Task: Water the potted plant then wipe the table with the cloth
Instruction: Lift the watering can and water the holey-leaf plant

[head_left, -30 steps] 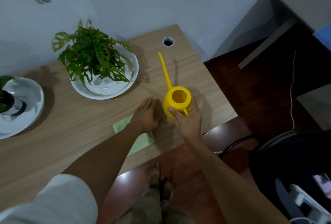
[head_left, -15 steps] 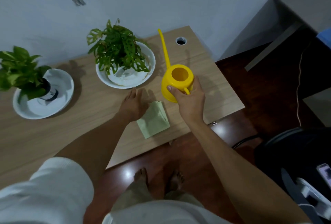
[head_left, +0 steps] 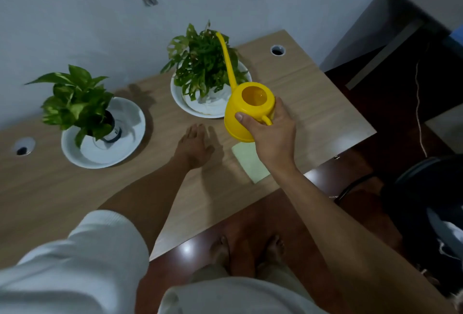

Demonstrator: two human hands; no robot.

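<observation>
My right hand (head_left: 271,135) grips the handle of a yellow watering can (head_left: 246,110), held above the wooden table (head_left: 313,103). Its long thin spout reaches up over the leafy potted plant (head_left: 200,63), which stands in a white dish (head_left: 213,108). A pale green cloth (head_left: 248,160) lies flat on the table, partly hidden under my right wrist. My left hand (head_left: 194,147) rests palm down on the table, fingers apart, left of the cloth and holding nothing.
A second potted plant (head_left: 75,103) in a white dish (head_left: 125,135) stands at the left. Cable holes (head_left: 277,50) sit in the tabletop corners. A dark chair (head_left: 426,201) and a grey desk (head_left: 413,7) stand to the right. My bare feet are below the table edge.
My right hand has lifted the watering can off the table and brought its spout over the plant. My left hand slid off the cloth to its left.
</observation>
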